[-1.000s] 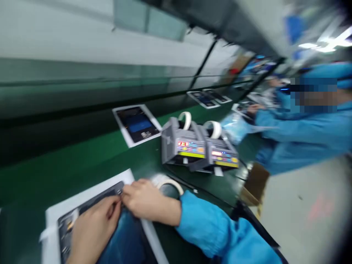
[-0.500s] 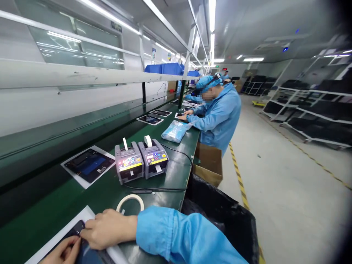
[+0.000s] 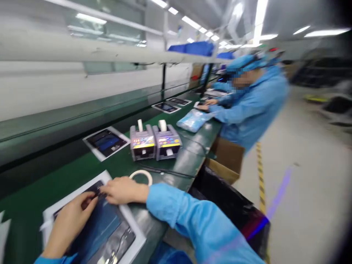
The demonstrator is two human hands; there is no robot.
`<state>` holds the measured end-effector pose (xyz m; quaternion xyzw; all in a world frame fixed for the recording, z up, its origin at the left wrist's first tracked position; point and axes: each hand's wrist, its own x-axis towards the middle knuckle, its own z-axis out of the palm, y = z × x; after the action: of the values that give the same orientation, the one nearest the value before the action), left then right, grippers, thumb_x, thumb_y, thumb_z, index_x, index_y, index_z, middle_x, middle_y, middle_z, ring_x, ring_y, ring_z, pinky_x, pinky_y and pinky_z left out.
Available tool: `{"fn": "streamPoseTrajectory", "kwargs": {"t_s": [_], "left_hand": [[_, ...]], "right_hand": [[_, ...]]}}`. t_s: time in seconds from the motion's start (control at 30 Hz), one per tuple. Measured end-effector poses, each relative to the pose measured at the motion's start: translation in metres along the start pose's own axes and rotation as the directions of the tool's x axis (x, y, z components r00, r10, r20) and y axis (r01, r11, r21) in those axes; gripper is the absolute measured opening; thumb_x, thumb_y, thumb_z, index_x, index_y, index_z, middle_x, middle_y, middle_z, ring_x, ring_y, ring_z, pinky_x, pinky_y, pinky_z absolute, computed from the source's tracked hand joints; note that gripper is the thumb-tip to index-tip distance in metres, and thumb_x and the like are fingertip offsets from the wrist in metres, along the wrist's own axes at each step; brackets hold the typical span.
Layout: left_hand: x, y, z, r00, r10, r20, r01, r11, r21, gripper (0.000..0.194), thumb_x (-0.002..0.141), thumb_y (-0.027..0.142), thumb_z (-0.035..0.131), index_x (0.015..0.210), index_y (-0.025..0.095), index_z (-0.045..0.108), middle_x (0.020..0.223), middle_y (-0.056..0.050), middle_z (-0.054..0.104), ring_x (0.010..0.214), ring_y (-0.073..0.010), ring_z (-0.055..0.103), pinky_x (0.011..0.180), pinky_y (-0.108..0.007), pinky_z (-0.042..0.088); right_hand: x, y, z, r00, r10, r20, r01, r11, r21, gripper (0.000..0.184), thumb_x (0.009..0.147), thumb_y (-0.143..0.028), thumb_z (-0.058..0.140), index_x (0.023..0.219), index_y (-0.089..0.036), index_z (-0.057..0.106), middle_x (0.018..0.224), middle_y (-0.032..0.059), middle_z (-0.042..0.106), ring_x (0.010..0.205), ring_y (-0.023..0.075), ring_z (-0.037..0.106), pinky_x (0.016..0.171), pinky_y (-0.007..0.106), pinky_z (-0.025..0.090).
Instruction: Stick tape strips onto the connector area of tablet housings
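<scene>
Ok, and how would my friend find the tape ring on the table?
Start at the long green table and find the two lit-up grey machines side by side on it. Nearer the camera, just past the person's right hand, is a cream tape ring. It lies flat, while the white rolls in the machines stand upright.
</scene>
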<state>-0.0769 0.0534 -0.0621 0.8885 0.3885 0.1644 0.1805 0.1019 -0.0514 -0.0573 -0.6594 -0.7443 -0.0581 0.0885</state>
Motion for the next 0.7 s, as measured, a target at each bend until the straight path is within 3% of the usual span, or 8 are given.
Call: {"fn": "streamPoseTrajectory", "kwargs": {"t_s": [0.1, 0.17, 0.23, 0.33, 0.43, 0.5, 0.6, 0.7], "left_hand": [[-0.046, 0.004, -0.018, 0.981, -0.191, -0.037, 0.19, 0.982, -0.021, 0.047, 0.079, 0.057, 0.052, 0.101, 0.019, 0.068, 0.104, -0.01, 0.073, 0.087, -0.0256, 0.069, 0.083, -0.036, 0.054], [-0.076, 0.001, -0.025, 0.937, -0.347, -0.036, 0.343, 0.935, -0.087, 0.054, 0.079, 0.06, 0.053, 0.108, 0.017, 0.065, 0.117, -0.012, 0.068, 0.097, -0.0265, 0.067, 0.091, -0.039, 0.053], [-0.104, 0.0, -0.029, 0.856, -0.517, 0.014, 0.507, 0.833, -0.221, 0.06, 0.076, 0.062, 0.059, 0.115, 0.015, 0.062, 0.126, -0.014, 0.064, 0.108, -0.0281, 0.064, 0.096, -0.041, 0.052], [-0.135, 0.009, -0.033, 0.718, -0.677, 0.161, 0.653, 0.576, -0.491, 0.063, 0.075, 0.058, 0.068, 0.122, 0.017, 0.057, 0.134, -0.013, 0.06, 0.126, -0.0284, 0.056, 0.107, -0.041, 0.046], [-0.147, 0.023, -0.037, 0.618, -0.723, 0.308, 0.677, 0.292, -0.675, 0.056, 0.082, 0.05, 0.069, 0.127, 0.02, 0.055, 0.137, -0.011, 0.06, 0.131, -0.026, 0.054, 0.11, -0.04, 0.045], [-0.147, 0.03, -0.039, 0.575, -0.728, 0.373, 0.677, 0.169, -0.716, 0.052, 0.085, 0.046, 0.068, 0.128, 0.021, 0.055, 0.138, -0.01, 0.059, 0.13, -0.0254, 0.054, 0.108, -0.04, 0.046], [-0.143, 0.032, -0.041, 0.543, -0.737, 0.403, 0.686, 0.113, -0.719, 0.05, 0.086, 0.044, 0.068, 0.128, 0.022, 0.055, 0.138, -0.01, 0.059, 0.13, -0.0254, 0.055, 0.106, -0.039, 0.047], [-0.139, 0.026, -0.04, 0.541, -0.742, 0.395, 0.715, 0.159, -0.68, 0.051, 0.085, 0.045, 0.068, 0.128, 0.022, 0.055, 0.136, -0.009, 0.061, 0.126, -0.0252, 0.057, 0.103, -0.039, 0.048]], "right_hand": [[-0.008, 0.006, 0.014, 0.989, -0.135, 0.055, 0.127, 0.983, 0.129, 0.033, 0.093, -0.036, 0.053, 0.121, -0.022, 0.061, 0.105, 0.0019, 0.069, 0.089, 0.0123, 0.064, 0.075, 0.022, 0.048], [-0.009, 0.012, 0.029, 0.976, -0.203, 0.072, 0.187, 0.964, 0.192, 0.035, 0.093, -0.035, 0.053, 0.122, -0.017, 0.06, 0.108, 0.0085, 0.068, 0.093, 0.0168, 0.064, 0.08, 0.027, 0.049], [-0.012, 0.015, 0.042, 0.965, -0.249, 0.086, 0.224, 0.948, 0.227, 0.035, 0.094, -0.033, 0.052, 0.122, -0.014, 0.06, 0.111, 0.0116, 0.067, 0.096, 0.0209, 0.063, 0.081, 0.032, 0.049], [-0.022, 0.016, 0.052, 0.954, -0.283, 0.095, 0.254, 0.937, 0.239, 0.036, 0.095, -0.031, 0.049, 0.125, -0.012, 0.058, 0.114, 0.0133, 0.066, 0.096, 0.0233, 0.061, 0.079, 0.036, 0.048], [-0.032, 0.014, 0.057, 0.958, -0.276, 0.084, 0.251, 0.942, 0.224, 0.039, 0.097, -0.03, 0.044, 0.13, -0.011, 0.055, 0.118, 0.0143, 0.065, 0.095, 0.0233, 0.059, 0.079, 0.036, 0.046], [-0.035, 0.012, 0.061, 0.962, -0.264, 0.065, 0.245, 0.945, 0.215, 0.04, 0.098, -0.03, 0.042, 0.131, -0.011, 0.055, 0.12, 0.0142, 0.064, 0.095, 0.0228, 0.058, 0.079, 0.036, 0.045], [-0.039, 0.011, 0.067, 0.966, -0.257, 0.025, 0.247, 0.946, 0.212, 0.04, 0.097, -0.03, 0.043, 0.13, -0.012, 0.057, 0.122, 0.0131, 0.064, 0.095, 0.0225, 0.057, 0.079, 0.036, 0.044], [-0.041, 0.013, 0.07, 0.967, -0.255, -0.013, 0.252, 0.944, 0.213, 0.038, 0.097, -0.029, 0.043, 0.128, -0.013, 0.058, 0.122, 0.012, 0.065, 0.095, 0.0226, 0.057, 0.079, 0.036, 0.043]]}}
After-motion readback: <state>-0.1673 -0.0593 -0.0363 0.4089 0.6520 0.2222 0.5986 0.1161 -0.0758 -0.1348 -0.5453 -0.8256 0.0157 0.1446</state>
